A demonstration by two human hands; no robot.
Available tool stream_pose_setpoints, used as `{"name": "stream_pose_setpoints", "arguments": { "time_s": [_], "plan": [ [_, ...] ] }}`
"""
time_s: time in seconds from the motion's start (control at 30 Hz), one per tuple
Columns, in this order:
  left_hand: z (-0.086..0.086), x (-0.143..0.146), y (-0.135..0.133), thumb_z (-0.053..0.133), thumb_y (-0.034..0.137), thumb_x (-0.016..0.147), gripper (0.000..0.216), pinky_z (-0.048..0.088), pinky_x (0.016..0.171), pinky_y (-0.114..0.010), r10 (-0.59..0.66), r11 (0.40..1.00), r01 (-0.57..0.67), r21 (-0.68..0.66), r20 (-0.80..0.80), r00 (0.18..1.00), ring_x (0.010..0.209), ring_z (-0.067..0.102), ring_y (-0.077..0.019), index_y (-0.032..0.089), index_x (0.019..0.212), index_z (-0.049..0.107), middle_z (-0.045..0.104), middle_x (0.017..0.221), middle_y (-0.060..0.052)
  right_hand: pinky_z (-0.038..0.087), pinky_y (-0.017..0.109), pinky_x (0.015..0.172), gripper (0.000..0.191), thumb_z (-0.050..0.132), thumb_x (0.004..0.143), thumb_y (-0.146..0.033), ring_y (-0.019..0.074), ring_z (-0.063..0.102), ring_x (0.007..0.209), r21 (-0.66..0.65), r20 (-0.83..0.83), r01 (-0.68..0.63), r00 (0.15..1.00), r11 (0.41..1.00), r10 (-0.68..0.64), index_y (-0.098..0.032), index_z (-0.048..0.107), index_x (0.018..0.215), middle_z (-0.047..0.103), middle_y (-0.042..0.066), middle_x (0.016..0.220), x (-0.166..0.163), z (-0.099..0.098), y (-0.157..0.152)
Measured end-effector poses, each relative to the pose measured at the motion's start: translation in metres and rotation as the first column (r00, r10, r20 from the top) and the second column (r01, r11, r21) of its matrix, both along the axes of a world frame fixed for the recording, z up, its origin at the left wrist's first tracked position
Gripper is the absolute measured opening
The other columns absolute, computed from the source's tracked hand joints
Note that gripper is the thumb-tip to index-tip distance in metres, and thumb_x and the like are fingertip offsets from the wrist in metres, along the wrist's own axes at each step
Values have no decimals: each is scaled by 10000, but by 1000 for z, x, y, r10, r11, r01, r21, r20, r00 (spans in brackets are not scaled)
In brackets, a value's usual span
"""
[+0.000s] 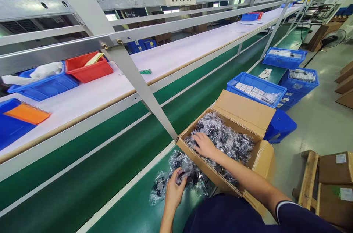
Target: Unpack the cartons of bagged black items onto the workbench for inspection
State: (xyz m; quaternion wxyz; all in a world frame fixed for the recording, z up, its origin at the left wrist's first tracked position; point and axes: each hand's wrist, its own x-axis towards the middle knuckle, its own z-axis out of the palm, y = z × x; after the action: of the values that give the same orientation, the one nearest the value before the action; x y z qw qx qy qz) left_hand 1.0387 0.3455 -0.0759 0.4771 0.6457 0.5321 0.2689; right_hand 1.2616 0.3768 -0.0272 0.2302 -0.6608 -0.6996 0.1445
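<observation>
An open cardboard box (245, 111) stands at the edge of the green bench, filled with clear plastic bags holding black parts (226, 137). My right hand (203, 145) reaches into the box, fingers curled down onto the bags at its near-left corner. My left hand (174, 189) is closed on one bagged black part (183, 168) that belongs to a small pile of such bags lying on the green surface just left of the box.
A green conveyor belt (110, 159) runs along my left, with a white shelf (171, 56) above it carrying red and blue bins. A slanted metal strut (143, 89) meets the box corner. Blue crates (256, 89) stand beyond the box; cardboard boxes on a pallet (328, 181) sit at right.
</observation>
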Motion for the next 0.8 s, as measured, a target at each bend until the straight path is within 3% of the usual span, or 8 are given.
{"name": "stream_pose_setpoints", "arguments": {
  "time_s": [0.1, 0.17, 0.23, 0.37, 0.47, 0.57, 0.7, 0.8],
  "plan": [
    [-16, -15, -3, 620, 546, 652, 670, 428, 935, -450, 22, 999, -24, -35, -44, 999, 1172, 482, -298, 140, 1178, 536, 525, 1267, -147, 295, 502, 1037, 426, 665, 733, -137, 349, 255, 1309, -44, 95, 122, 989, 992, -117, -76, 585, 1146, 341, 218, 1382, 22, -31, 32],
    [-22, -19, -9, 593, 560, 684, 640, 428, 935, -445, 41, 998, -42, -49, -16, 999, 1183, 472, -289, 151, 1174, 541, 512, 1281, -142, 291, 490, 1045, 163, 586, 800, -136, 318, 276, 1307, -39, 63, 118, 991, 992, -116, -96, 650, 945, 398, 184, 1354, 31, -41, 39],
    [-21, -17, -15, 565, 560, 726, 584, 422, 940, -440, 80, 996, -78, -50, 26, 996, 1165, 487, -277, 166, 1156, 550, 531, 1254, -136, 304, 465, 1044, 155, 494, 867, -153, 257, 367, 1254, 14, 4, 126, 992, 992, -126, -126, 644, 841, 493, 137, 1277, 32, -41, 33],
    [-3, 5, -19, 617, 513, 721, 641, 431, 933, -415, 168, 985, -172, 18, 134, 977, 1194, 459, -264, 191, 1254, 463, 478, 1308, -123, 357, 419, 998, 156, 510, 890, -253, 204, 472, 1137, 194, -289, 92, 957, 977, -33, -174, 626, 822, 594, 66, 1136, 12, -9, -11],
    [15, 25, -13, 680, 444, 684, 812, 444, 936, -380, 108, 992, -120, 32, 253, 961, 1228, 433, -249, 226, 1372, 306, 401, 1381, -115, 385, 349, 968, 151, 530, 882, -262, 166, 524, 1059, 253, -367, -155, 898, 955, 243, -188, 635, 803, 624, 33, 1071, -14, 23, -42],
    [23, 33, -3, 674, 423, 688, 595, 420, 972, -388, -16, 999, 7, 35, 273, 962, 1111, 532, -253, 166, 1198, 507, 560, 1208, -121, 406, 289, 947, 132, 530, 874, -251, 139, 545, 1024, 241, -308, -323, 869, 915, 388, -187, 645, 885, 617, 34, 1089, -21, 37, -45],
    [4, 18, 8, 665, 521, 651, 573, 490, 852, -432, 68, 989, -40, -143, 194, 979, 991, 585, -292, 135, 1065, 571, 615, 1095, -137, 265, 425, 1072, 505, 631, 783, -221, 268, 325, 1278, 91, 22, 52, 998, 994, -54, -138, 499, 1264, 409, 144, 1352, 27, 17, -2],
    [-25, -4, 9, 698, 546, 580, 705, 404, 972, -452, 189, 964, -154, -219, 151, 970, 1143, 503, -317, 124, 1119, 528, 537, 1232, -174, 250, 530, 1033, 818, 709, 682, -168, 407, 203, 1310, -170, 196, 355, 926, 919, -322, -130, 327, 1404, 212, 218, 1441, 78, -12, 31]
  ]
}}
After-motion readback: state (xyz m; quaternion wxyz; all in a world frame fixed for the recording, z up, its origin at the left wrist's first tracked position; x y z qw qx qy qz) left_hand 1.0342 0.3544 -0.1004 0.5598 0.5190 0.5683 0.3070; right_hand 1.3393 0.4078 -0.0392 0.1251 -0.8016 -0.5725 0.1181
